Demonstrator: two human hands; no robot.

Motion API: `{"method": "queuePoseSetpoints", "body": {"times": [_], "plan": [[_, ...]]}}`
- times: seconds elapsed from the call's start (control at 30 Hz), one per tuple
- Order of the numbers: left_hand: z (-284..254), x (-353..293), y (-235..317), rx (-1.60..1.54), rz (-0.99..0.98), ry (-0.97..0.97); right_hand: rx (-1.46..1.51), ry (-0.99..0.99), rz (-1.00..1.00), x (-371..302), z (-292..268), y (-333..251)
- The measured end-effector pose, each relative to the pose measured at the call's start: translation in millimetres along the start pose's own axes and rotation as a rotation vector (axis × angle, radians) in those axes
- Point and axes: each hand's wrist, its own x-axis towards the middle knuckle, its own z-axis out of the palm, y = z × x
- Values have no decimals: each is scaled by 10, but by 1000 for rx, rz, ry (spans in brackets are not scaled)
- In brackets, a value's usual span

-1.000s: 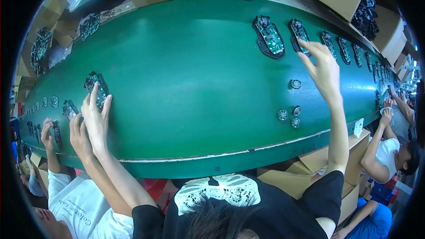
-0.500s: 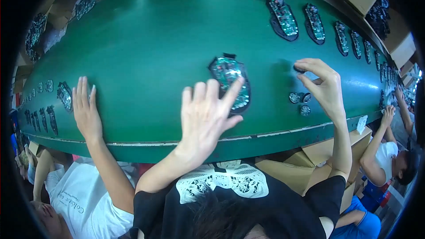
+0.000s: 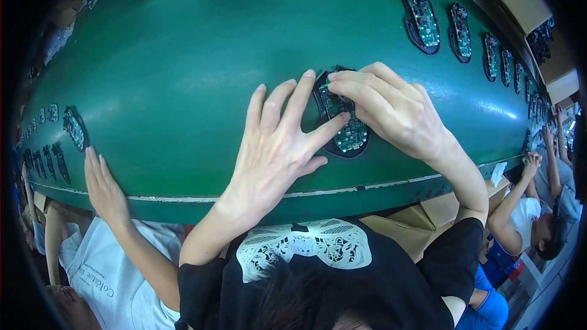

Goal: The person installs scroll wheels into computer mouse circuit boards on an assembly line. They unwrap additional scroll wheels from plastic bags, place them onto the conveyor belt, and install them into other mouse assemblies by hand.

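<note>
A black shell with a green circuit board in it, which looks like an opened computer mouse (image 3: pixel 350 137), lies on the green table in front of me. My left hand (image 3: pixel 275 137) is spread over the table just left of it, its index fingertip resting on the board. My right hand (image 3: pixel 397 110) comes over from the right, thumb and fingers pinched together at the board's upper end. They hold a small black wheel, now mostly hidden by the fingertips.
Similar board-filled shells (image 3: pixel 422 21) line the far right of the green table (image 3: pixel 202 85); more shells (image 3: pixel 74 128) stand at the left. A co-worker's hand (image 3: pixel 107 186) rests on the left edge. Cardboard boxes (image 3: pixel 413 229) sit below the table's front edge.
My right hand has moved left with the small black wheel, from beside the loose wheels onto the mouse. Those loose wheels are now out of sight. The co-worker's hand has drawn back.
</note>
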Motion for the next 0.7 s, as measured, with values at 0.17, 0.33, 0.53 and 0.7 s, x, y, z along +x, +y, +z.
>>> {"method": "queuePoseSetpoints", "body": {"times": [0.17, 0.33, 0.53, 0.7], "plan": [[24, 51, -16, 17, 29, -12, -66, 43, 0, 4, 82, 22], [36, 70, 7, 28, -3, -49, -44, 68, 99, -18, -62, 28], [64, 109, 31, 38, 7, -63, -102, 62, 108, -139, 34, 35], [100, 119, 35, 29, 10, -62, -134, -84, 190, 2, -145, 14]]}}
